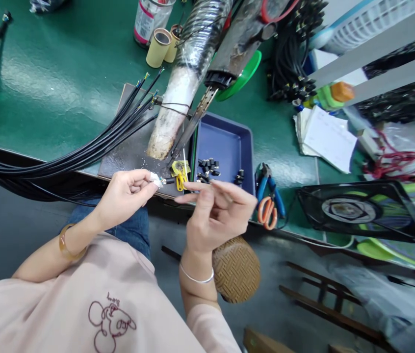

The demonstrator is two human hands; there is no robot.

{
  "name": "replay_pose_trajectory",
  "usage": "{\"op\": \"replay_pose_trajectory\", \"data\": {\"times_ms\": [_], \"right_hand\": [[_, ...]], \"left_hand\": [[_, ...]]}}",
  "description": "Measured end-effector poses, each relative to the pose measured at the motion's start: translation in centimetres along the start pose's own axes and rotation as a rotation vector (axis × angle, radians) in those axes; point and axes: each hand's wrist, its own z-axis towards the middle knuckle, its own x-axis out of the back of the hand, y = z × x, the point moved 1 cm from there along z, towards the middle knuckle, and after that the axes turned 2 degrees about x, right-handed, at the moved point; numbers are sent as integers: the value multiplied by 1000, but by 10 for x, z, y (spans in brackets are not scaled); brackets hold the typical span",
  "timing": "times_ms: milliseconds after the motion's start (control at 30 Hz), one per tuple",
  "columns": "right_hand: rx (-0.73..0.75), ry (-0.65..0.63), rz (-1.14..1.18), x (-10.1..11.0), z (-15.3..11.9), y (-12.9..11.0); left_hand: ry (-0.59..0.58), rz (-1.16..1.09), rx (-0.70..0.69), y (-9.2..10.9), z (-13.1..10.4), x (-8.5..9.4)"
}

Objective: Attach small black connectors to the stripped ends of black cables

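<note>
My left hand is closed in a pinch, with white coverings on its fingertips. Between them is the end of a small black connector with shiny metal at its tip; the fingers hide part of it. My right hand hovers just right of it over the bench edge, fingers apart and nothing visible in them. Beside the connector lies a yellow clip-like piece. A soldering iron slants down above both hands, its tip close to the board.
A foil-wrapped duct hangs over the board. Black cables with stripped ends cross from the left. A blue tray holds several black connectors. Pliers, orange-handled scissors and a fan lie right. Below stands a woven stool.
</note>
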Motion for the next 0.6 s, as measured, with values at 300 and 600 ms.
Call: {"op": "replay_pose_trajectory", "data": {"times_ms": [300, 600], "right_hand": [[243, -237, -226, -11, 6, 3], [251, -204, -230, -13, 13, 8]], "left_hand": [[58, 109, -48, 3, 8, -3], [88, 215, -78, 3, 15, -4]]}}
